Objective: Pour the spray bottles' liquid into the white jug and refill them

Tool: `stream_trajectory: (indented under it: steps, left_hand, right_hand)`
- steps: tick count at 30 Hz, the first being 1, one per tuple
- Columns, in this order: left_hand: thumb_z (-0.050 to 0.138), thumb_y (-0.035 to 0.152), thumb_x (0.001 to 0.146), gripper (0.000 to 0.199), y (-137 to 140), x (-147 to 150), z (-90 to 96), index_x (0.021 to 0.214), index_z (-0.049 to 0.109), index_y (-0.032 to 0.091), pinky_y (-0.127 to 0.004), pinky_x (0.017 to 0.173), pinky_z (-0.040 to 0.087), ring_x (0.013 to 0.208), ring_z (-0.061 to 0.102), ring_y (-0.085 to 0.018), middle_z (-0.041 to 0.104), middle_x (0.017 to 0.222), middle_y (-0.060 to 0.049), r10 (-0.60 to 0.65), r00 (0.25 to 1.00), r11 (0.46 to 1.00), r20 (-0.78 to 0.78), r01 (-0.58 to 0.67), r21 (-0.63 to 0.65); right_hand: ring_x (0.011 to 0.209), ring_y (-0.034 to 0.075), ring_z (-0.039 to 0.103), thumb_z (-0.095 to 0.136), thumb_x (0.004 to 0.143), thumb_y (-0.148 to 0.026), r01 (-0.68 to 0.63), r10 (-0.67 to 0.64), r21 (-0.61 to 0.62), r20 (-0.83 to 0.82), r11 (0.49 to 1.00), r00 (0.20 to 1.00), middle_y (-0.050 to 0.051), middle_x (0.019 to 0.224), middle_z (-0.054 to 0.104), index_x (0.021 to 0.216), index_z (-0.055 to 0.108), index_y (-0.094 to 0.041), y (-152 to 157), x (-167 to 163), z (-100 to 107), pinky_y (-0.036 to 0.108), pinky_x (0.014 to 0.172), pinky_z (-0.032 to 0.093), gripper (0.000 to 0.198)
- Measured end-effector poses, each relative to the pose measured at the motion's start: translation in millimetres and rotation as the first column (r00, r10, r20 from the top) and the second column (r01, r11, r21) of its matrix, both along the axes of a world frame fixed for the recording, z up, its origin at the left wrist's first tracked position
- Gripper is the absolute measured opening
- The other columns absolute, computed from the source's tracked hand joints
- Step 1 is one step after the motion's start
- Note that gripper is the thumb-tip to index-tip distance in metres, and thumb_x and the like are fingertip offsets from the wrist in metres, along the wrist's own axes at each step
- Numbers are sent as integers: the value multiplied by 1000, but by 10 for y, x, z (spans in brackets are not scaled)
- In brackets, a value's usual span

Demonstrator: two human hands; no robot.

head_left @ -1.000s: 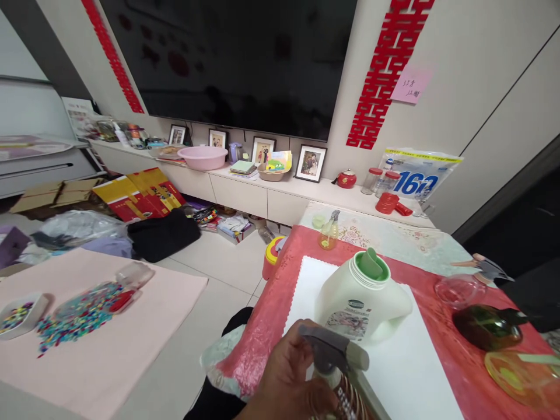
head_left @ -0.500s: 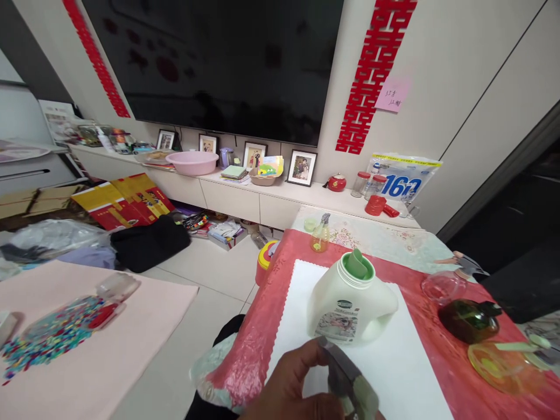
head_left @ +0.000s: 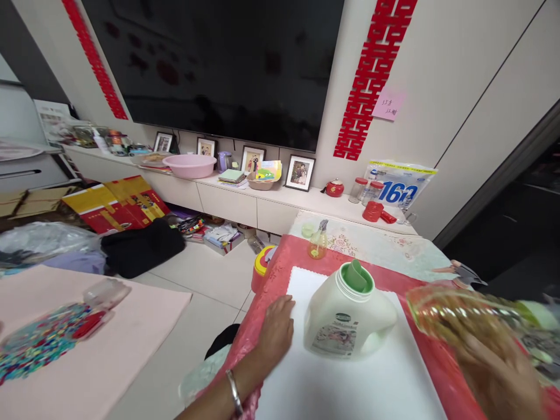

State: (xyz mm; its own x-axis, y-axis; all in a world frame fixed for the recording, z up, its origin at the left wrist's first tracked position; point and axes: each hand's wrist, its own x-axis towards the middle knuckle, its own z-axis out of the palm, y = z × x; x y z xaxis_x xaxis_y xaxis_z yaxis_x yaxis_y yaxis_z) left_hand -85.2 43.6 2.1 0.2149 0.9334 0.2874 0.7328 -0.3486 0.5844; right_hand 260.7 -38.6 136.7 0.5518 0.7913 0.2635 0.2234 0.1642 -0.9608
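A pale green-white detergent jug [head_left: 345, 326] stands upright on a white scalloped-edged mat [head_left: 345, 388], with a green spout [head_left: 357, 276] showing in its uncapped mouth. My left hand [head_left: 276, 328] rests at the mat's left edge, fingers lying down and holding nothing, just left of the jug. On the right, my right hand [head_left: 499, 356] is wrapped around a transparent yellow spray bottle [head_left: 455, 309], tilted sideways and blurred by motion, its light-green head pointing right. A smaller amber spray bottle [head_left: 318, 244] stands behind the mat. Another sprayer's grey head [head_left: 468, 274] shows behind the held bottle.
A red cloth [head_left: 273, 280] covers the table under the mat. Left is a pink-topped table [head_left: 144, 315] with colourful small pieces [head_left: 48, 338] and a clear container. A low cabinet [head_left: 227, 201] behind carries photo frames, a pink basin [head_left: 190, 166] and jars.
The yellow spray bottle has been lifted from the right of the table into my right hand. My left hand now rests by the mat. The grey object held at front centre is out of sight.
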Motion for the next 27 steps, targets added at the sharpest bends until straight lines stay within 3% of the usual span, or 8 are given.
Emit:
stream_trajectory:
  steps: [1,4,8,11,14,16,22,27]
  left_hand:
    - [42,3,84,48,5,26,-57,125,65,13,-57,114,45,132,58,-30,65,138,-16,14,997,1000,-82,-13,13]
    - [39,1,87,49,-17,83,-124,129,63,13,-55,117,42,136,55,-30,64,141,-16,23,973,1000,-229,-17,26]
    - [41,5,90,49,-32,88,-90,135,60,12,-54,119,38,140,52,-31,60,147,-16,-13,957,999,-289,4,-31]
    - [43,10,91,50,-20,74,-68,139,58,13,-54,120,36,142,50,-32,57,150,-15,-37,951,996,-306,12,-86]
    - [44,11,92,51,-13,68,-91,140,57,14,-54,119,36,142,50,-33,56,151,-15,-48,948,995,-316,17,-98]
    - [44,11,91,50,-12,62,-134,139,58,14,-53,119,36,141,51,-33,57,150,-15,-43,945,997,-325,18,-81]
    - [48,5,80,60,10,15,-300,138,58,14,-48,111,40,130,60,-32,65,143,-13,-6,901,986,-434,77,146]
    - [48,3,71,61,41,-12,-355,131,57,13,-44,104,41,117,67,-29,72,131,-10,108,868,904,-484,117,411]
  right_hand:
    - [123,35,57,86,61,-65,-34,34,-10,-31,999,999,15,133,57,134,58,-27,201,30,20,43,95,55,87]
    - [124,32,55,88,59,-58,-112,121,-96,88,989,989,14,133,57,129,58,-20,786,28,30,41,102,51,86]
    - [107,29,61,89,59,-47,-207,247,-234,157,950,956,13,115,64,115,62,-14,1438,-153,-136,37,91,53,70]
    - [95,20,62,84,77,-36,-321,377,-292,159,901,912,9,108,63,113,61,-12,1832,-346,-349,33,86,55,48]
    - [102,18,61,71,97,-32,-382,442,-298,169,875,881,8,115,60,122,60,-11,2153,-485,-548,38,96,54,34]
    - [110,20,59,68,100,-34,-390,449,-285,183,876,875,8,120,58,125,59,-12,2318,-523,-645,41,102,51,34]
    - [112,21,58,68,101,-34,-453,507,-277,166,847,846,10,123,57,130,58,-12,2620,-482,-860,43,103,51,38]
    - [112,21,59,66,102,-35,-473,511,-242,127,847,850,10,124,57,133,56,-12,2800,-436,-1063,43,102,52,40]
